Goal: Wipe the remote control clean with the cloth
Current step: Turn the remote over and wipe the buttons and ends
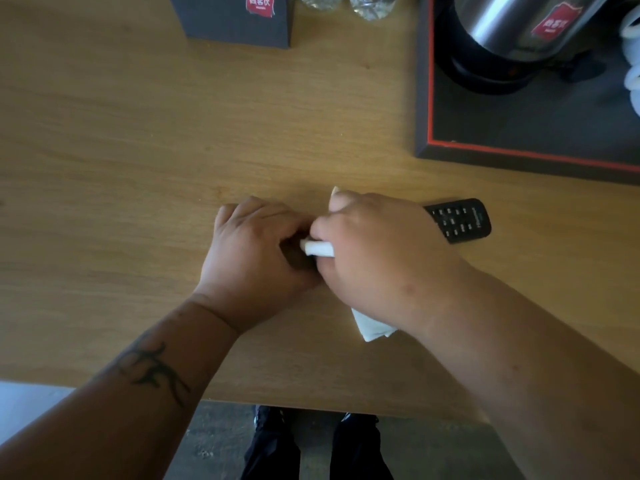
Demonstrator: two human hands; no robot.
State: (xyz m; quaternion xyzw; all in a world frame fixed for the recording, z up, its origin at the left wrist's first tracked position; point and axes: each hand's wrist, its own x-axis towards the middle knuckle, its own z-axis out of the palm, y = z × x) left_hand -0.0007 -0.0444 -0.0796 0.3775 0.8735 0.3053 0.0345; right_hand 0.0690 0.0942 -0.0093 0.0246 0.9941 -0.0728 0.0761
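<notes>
Leftmost, the left hand (pixel 254 249) rests on the wooden worktop (pixel 138 150) with fingers curled shut over the near end of the remote control (pixel 460 220), pinning it flat. Beside it and touching, the right hand (pixel 377 258) is closed around the white cloth (pixel 372 327), pressed onto the remote's middle. Further right, only the remote's black keypad end shows, near a dark tray (pixel 519 133).
</notes>
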